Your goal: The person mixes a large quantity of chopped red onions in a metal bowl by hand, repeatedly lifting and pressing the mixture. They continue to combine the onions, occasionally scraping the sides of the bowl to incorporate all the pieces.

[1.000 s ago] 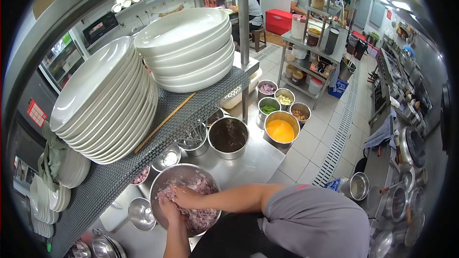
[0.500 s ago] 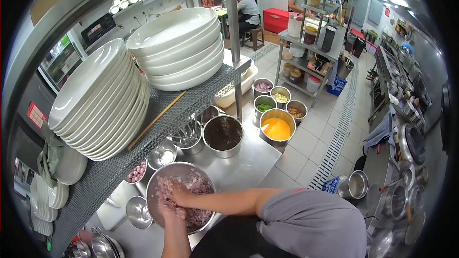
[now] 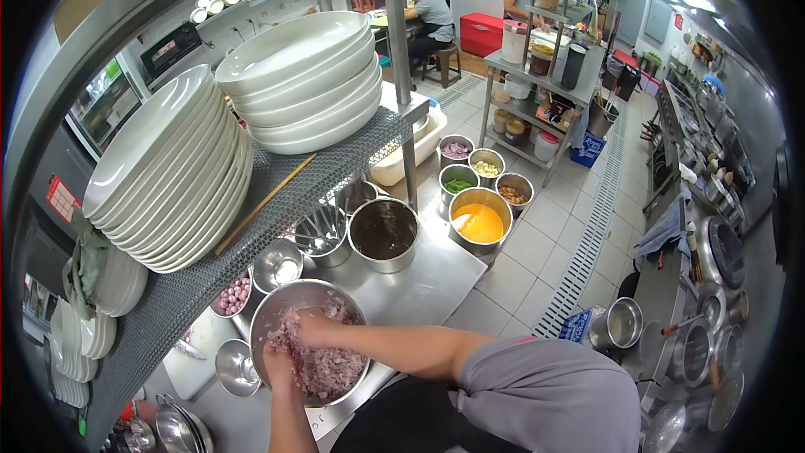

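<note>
A large steel mixing bowl [image 3: 356, 295] holds a pinkish, finely chopped mixture [image 3: 331, 373] that looks like chopped red onion. Both hands are down inside it. My right hand [image 3: 314, 330] reaches in from the right, its fingers closed in the mixture and partly buried. At the bowl's left side my left hand [image 3: 279, 362] is closed on a clump of the same mixture, its fingertips hidden. The two hands are close together, with a clump between them. Beside the bowl are an empty steel bowl [image 3: 238, 367] and a container of small pink shallots [image 3: 232, 294].
Behind the bowl stand a pot of dark sauce [image 3: 383, 231] and a pot with whisks [image 3: 324, 235]. An orange liquid pot [image 3: 480, 222] sits at the counter's far edge. Stacked white plates [image 3: 168, 180] fill the mesh shelf [image 3: 335, 144] overhead. Two people are farther back.
My hands have separated slightly: the right one sits higher in the bowl, the left lower at its left side. The whole view has shifted a little to the left.
</note>
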Demonstrator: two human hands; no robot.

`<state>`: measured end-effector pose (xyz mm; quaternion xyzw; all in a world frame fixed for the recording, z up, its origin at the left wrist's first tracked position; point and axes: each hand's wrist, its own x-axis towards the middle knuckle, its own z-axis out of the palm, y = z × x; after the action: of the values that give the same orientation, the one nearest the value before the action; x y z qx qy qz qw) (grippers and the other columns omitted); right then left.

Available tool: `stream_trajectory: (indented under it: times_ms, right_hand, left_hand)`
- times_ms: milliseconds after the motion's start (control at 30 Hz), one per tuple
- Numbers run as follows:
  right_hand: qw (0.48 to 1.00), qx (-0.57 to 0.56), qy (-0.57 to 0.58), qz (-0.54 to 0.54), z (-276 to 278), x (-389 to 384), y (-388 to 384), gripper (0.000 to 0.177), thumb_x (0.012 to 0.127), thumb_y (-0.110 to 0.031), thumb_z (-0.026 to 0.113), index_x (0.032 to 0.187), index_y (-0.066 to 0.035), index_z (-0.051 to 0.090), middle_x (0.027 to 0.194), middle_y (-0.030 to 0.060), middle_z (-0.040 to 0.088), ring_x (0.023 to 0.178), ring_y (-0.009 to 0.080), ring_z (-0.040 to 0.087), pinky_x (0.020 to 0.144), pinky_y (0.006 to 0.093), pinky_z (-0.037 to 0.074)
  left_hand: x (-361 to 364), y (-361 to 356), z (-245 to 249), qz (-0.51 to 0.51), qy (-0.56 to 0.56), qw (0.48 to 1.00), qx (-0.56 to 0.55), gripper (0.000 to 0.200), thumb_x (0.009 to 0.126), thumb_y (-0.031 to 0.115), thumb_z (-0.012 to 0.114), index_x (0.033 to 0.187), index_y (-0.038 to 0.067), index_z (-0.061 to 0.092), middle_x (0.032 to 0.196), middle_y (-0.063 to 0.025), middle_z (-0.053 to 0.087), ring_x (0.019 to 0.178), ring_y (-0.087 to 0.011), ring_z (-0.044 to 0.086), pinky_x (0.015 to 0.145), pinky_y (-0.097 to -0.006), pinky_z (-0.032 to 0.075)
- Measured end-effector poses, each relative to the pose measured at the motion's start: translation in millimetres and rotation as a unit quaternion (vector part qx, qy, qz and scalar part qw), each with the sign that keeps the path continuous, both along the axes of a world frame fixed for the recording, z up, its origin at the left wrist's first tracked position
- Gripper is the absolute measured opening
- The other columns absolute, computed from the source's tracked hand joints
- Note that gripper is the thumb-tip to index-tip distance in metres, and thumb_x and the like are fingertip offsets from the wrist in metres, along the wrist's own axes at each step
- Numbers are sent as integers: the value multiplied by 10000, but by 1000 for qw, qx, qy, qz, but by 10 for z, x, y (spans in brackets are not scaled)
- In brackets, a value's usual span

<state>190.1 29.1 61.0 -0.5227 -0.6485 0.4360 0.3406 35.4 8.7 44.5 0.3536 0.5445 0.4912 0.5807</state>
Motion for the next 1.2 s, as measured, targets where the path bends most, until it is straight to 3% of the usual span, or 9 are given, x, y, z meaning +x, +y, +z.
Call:
stream_trajectory:
  times_ms: [100,200,267,400,567,800,867,1100,1200]
  right_hand:
    - [997,70,13,-3,-96,-45,6,320,808,-84,493,1104,-3,584,1045,268,604,1029,403,568,900,428,452]
    - [998,30,-62,15,-21,-21,-27,287,820,-100,473,1061,3,591,1034,266,607,1017,397,573,877,445,459]
    - [998,7,-69,-7,-116,-44,10,277,841,-142,454,1030,7,593,1021,263,609,985,403,579,847,470,462]
    - [999,20,-45,-15,-81,11,-17,308,850,-178,438,1027,22,591,1007,270,607,965,415,581,835,480,464]
    - [995,22,-85,46,288,159,-105,352,860,-221,426,1000,58,589,1009,296,593,976,421,575,857,478,454]
    - [997,-57,-37,-31,-293,-63,179,301,843,-206,482,1016,-11,633,1041,259,612,981,400,593,857,458,462]
    - [995,-71,62,-30,-57,-11,67,291,851,-201,488,1019,-18,639,1046,243,619,976,393,601,854,454,466]
    - [999,-11,12,-35,-237,-117,111,293,871,-221,494,1036,-31,643,1028,230,631,943,372,614,834,446,477]
    - [976,-171,133,-18,-20,-45,57,319,878,-233,508,1074,-7,619,1052,242,622,1001,363,600,838,418,472]
  left_hand:
    - [-162,84,-276,-37,100,993,52,198,904,51,452,1049,14,582,905,-69,636,701,-153,601,629,-259,481]
    - [-21,49,-95,-23,207,974,93,208,944,244,507,841,76,574,615,-1,520,460,-115,460,421,-262,364]
    - [-21,40,-72,-5,233,972,41,242,935,173,467,1017,-18,591,873,-109,635,802,-173,584,714,-307,460]
    - [-104,81,-182,69,235,970,-13,311,937,251,492,969,-35,607,798,-109,622,744,-186,570,692,-329,453]
    - [-67,33,-62,-48,277,960,12,321,919,274,529,884,-29,631,711,-65,584,675,-147,538,561,-318,422]
    - [1,-37,92,-129,164,978,-6,227,854,99,590,1048,-19,591,866,-81,616,728,-176,570,655,-320,461]
    - [17,-30,-2,-134,284,935,163,357,803,36,625,1149,-12,552,945,-117,630,805,-217,604,744,-324,471]
    - [298,-159,360,-56,474,848,230,366,759,42,649,1117,-3,593,965,-173,634,900,-312,606,818,-378,463]
    - [224,-109,260,-44,481,843,236,303,756,63,651,1053,13,634,964,-182,628,923,-341,591,834,-403,454]
